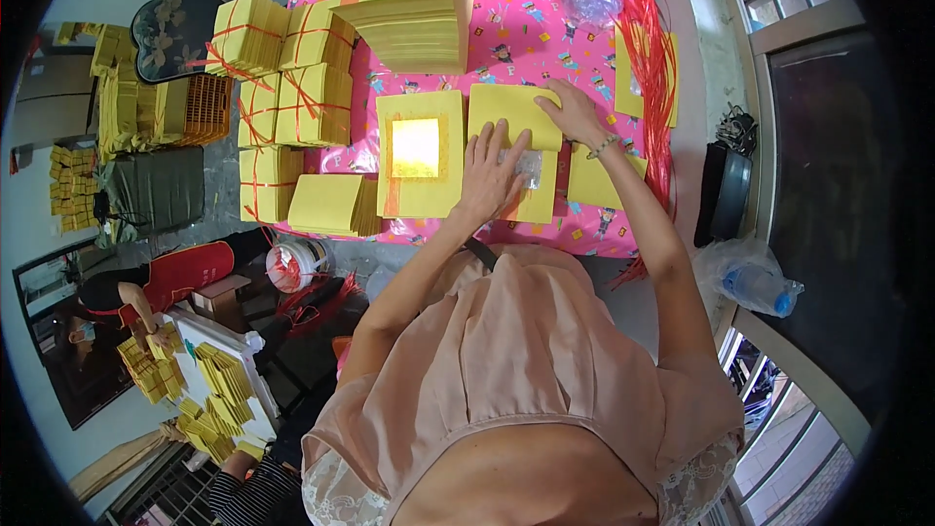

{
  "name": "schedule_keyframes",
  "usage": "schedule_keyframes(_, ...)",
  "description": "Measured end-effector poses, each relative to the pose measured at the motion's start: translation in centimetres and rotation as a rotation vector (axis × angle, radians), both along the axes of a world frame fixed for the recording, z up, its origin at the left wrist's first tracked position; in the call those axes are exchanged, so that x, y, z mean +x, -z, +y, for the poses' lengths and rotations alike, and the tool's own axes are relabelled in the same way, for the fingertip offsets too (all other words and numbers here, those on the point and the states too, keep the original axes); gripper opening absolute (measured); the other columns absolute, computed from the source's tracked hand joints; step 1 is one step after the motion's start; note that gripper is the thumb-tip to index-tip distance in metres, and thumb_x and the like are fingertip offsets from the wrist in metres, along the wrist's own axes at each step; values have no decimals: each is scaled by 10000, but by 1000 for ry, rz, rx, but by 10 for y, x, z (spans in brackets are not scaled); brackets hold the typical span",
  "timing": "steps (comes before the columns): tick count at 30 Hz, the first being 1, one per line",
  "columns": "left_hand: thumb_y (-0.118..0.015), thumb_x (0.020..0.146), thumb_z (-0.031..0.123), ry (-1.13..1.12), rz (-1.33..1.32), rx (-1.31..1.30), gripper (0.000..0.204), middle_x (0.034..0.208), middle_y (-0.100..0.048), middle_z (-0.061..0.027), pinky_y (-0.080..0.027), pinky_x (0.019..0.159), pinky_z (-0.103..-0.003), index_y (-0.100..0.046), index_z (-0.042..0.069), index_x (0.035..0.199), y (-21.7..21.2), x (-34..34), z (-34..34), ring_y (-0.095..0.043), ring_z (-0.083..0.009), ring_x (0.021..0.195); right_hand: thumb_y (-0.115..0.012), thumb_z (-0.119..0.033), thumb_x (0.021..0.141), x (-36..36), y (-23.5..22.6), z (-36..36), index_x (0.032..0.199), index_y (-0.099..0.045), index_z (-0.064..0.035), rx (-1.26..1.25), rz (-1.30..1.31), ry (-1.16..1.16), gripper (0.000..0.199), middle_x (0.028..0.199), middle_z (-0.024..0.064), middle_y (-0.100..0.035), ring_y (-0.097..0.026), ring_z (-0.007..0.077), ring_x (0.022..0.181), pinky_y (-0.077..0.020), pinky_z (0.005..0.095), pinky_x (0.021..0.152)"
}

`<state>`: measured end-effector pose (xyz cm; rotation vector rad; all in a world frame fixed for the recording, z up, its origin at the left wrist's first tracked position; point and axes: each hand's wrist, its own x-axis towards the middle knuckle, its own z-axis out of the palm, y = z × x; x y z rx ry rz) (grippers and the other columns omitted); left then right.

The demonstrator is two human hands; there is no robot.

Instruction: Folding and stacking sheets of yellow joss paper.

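The person is leaning over a surface (506,29) covered in a pink patterned cloth, working on a stack of yellow paper sheets (514,112) lying just right of centre. The left hand (490,175) is pressing down flat on the near half of that stack, fingers spread and open, closing on nothing, with a bit of clear plastic wrap (531,168) showing beside its fingertips. The right hand (575,115) is resting on the far right corner of the same stack, fingers lightly curled over the edge — whether it is pinching a sheet I cannot tell.

Just to the left is lying another stack topped by a gold foil square (417,148). Farther left, bundles tied with red string (282,88) are sitting in rows, and a tall loose pile (404,5) is standing at the far edge. Red strings (653,58) are trailing down the right side.

The sheets look thin, light and floppy — likely to slide apart, so the stack is best gripped at opposite edges, squeezed together.
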<state>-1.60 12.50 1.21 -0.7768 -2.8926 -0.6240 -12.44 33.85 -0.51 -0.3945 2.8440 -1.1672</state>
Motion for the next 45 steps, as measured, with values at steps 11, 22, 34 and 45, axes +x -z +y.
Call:
schedule_keyframes(11, -620, 905, 384, -35, -49, -4, 708, 1520, -307, -223, -237, 1136, -556, -337, 208, 1529, 8, -1, 4, -283, -432, 1395, -675, -313, 877, -16, -4, -21, 1173, -593, -69, 239, 24, -11, 392, 1124, 140, -605, -573, 335, 1096, -447, 486, 914)
schedule_keyframes(22, -616, 899, 373, -50, -89, 4, 700, 1542, -290, -205, -216, 1155, -561, -343, 204, 1521, 11, -4, 6, -269, -425, 1412, -683, -298, 864, -17, 0, -36, 1156, -627, -90, 188, -49, -102, 362, 1116, 103, -636, -600, 315, 1083, -415, 476, 917)
schedule_keyframes(34, -608, 904, 369, -36, -89, 5, 692, 1556, -294, -194, -221, 1156, -565, -342, 205, 1523, 14, -7, 6, -263, -424, 1425, -678, -261, 864, -16, 4, -38, 1149, -607, -85, 127, -63, -72, 343, 1117, 108, -631, -607, 310, 1086, -427, 485, 916)
schedule_keyframes(45, -596, 913, 383, -36, -110, 10, 694, 1573, -265, -200, -207, 1158, -578, -334, 192, 1527, 19, -5, 6, -238, -441, 1434, -676, -254, 872, -17, 6, -38, 1147, -604, -86, 147, -70, -88, 331, 1112, 114, -629, -608, 331, 1071, -457, 493, 895)
